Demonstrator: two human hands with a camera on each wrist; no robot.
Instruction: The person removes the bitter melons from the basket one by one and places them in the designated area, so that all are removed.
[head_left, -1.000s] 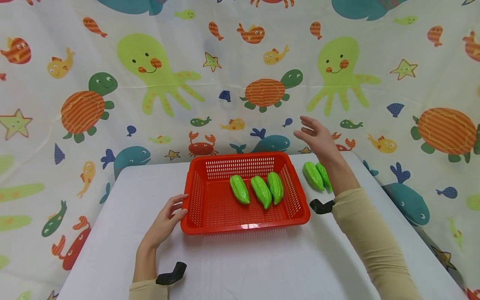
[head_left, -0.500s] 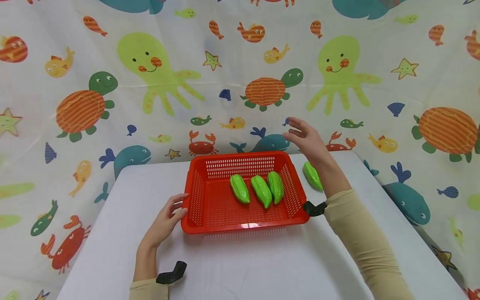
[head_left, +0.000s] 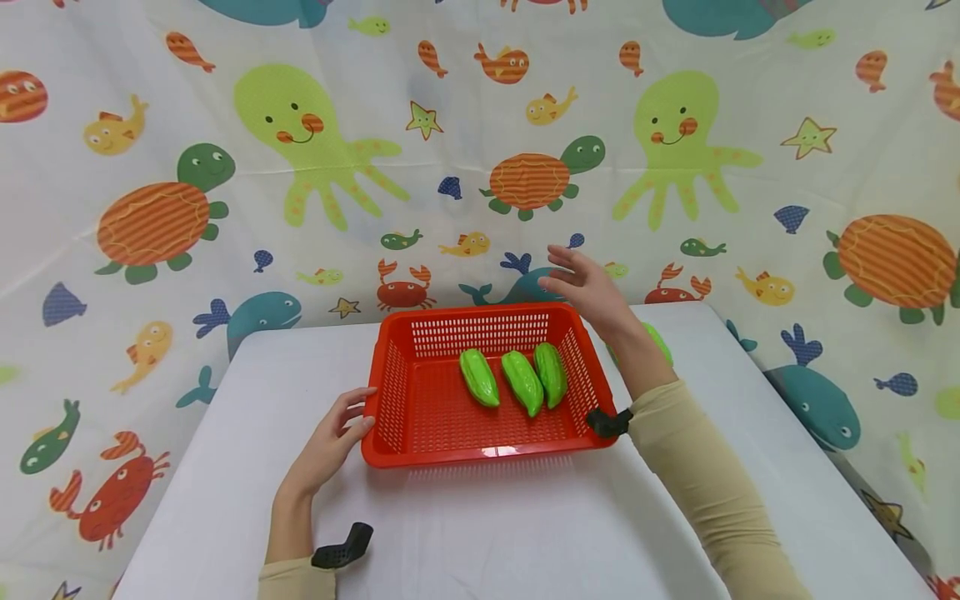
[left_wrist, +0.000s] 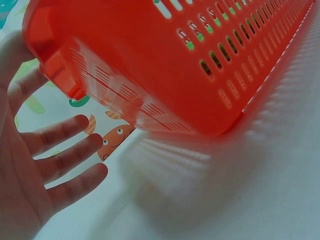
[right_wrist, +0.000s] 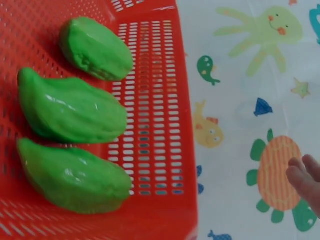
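Note:
A red plastic basket (head_left: pixel 465 457) with slotted walls stands on the white table. Inside it lie three glossy green ridged gourd-like pieces (head_left: pixel 480 379), seen close up as green pieces (right_wrist: pixel 70 107) in the right wrist view. My left hand (head_left: pixel 333 437) touches the basket's left rim; in the left wrist view its fingers (left_wrist: pixel 70 157) are spread and fairly straight. My right hand (head_left: pixel 588 287) hovers over the back right corner of the basket, fingers extended and holding nothing. More green gourd-like pieces (head_left: pixel 658 340) lie right of the basket, partly hidden by my right forearm.
The white table (head_left: pixel 480 533) extends around the basket on both sides and in front. Behind it hangs a curtain (head_left: pixel 450 125) printed with sea animals. A black wrist device (head_left: pixel 343 547) sits on my left wrist, another black device (head_left: pixel 609 422) on my right.
My right hand has moved left, from above the table at the right to the basket's back right corner. The left hand, the basket and the gourd-like pieces in it stay put.

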